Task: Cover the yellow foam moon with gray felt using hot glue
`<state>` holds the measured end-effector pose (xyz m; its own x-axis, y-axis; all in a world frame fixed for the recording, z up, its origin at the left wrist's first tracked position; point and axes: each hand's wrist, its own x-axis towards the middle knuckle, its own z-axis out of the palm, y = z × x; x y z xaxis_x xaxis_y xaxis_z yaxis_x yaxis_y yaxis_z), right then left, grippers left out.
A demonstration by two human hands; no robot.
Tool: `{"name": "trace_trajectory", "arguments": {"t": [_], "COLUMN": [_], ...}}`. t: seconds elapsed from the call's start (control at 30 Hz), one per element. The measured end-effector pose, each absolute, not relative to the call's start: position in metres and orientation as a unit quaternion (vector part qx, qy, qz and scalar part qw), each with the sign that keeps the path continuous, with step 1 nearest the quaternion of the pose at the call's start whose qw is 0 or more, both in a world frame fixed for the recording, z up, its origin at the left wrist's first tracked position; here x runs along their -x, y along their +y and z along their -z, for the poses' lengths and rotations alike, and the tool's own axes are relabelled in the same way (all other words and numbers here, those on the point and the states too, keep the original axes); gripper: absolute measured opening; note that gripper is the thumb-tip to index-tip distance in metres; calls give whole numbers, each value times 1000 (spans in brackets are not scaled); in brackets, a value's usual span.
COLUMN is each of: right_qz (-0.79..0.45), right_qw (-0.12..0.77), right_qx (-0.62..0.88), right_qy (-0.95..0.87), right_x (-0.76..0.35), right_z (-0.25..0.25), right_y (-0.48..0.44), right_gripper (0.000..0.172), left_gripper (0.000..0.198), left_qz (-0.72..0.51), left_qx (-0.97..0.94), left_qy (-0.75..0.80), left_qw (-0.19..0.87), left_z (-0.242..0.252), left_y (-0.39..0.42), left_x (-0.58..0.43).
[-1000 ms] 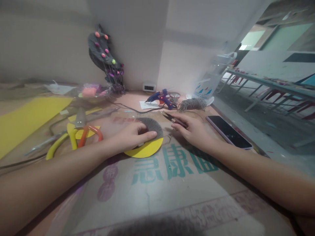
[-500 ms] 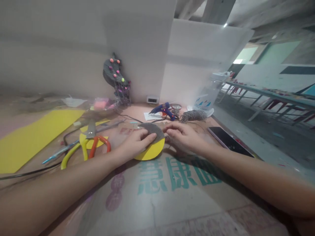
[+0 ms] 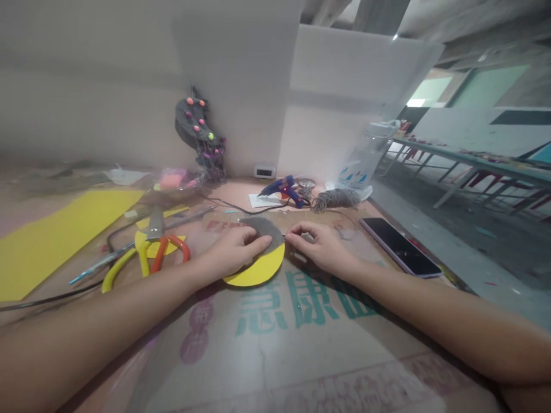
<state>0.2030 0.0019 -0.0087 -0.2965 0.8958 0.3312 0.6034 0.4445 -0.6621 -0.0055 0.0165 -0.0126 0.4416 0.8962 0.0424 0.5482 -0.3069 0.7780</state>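
Observation:
A round piece of yellow card [image 3: 257, 269] lies low over the cardboard, its upper part covered by a grey layer [image 3: 270, 228] that looks like yarn. My left hand [image 3: 239, 248] holds this disc from the left, thumb on top and fingers partly hidden behind it. At the disc's right edge, my right hand [image 3: 316, 245] has thumb and forefinger pinched together on a thin grey yarn strand. A short dark bit of it shows between the fingertips and the disc. Behind that hand, a loose strand trails from a bundle of grey yarn [image 3: 338, 199].
A blue glue gun [image 3: 282, 189] rests on white paper at the back. Scissors [image 3: 155, 229], a pen [image 3: 101, 263] and yellow sheet [image 3: 64, 241] lie left; a phone [image 3: 401, 246] lies right. Behind stand a grey crescent ornament [image 3: 191, 126], small clock [image 3: 264, 171] and clear water bottle [image 3: 365, 155].
The disc and my left hand have shifted slightly down and left, showing more yellow. My right fingertips, earlier behind the disc's edge, now pinch just right of it. The view has moved slightly.

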Motion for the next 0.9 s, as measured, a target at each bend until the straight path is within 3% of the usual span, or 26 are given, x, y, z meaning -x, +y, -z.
{"name": "trace_trajectory", "arguments": {"t": [0.37, 0.67, 0.9], "right_qz": [-285, -221, -208], "right_qw": [375, 341, 369], "right_qx": [441, 444, 458], "right_qy": [-764, -799, -782], "right_x": [-205, -205, -203], "right_z": [8, 17, 15], "right_y": [1, 2, -1], "right_gripper": [29, 13, 14], "left_gripper": [48, 45, 45], "left_qz": [-260, -282, -286], "left_qx": [-776, -780, -775], "left_qy": [451, 452, 456], "left_qw": [356, 328, 330], "left_z": [16, 16, 18], "left_y": [17, 17, 17], "left_x": [7, 6, 6]}}
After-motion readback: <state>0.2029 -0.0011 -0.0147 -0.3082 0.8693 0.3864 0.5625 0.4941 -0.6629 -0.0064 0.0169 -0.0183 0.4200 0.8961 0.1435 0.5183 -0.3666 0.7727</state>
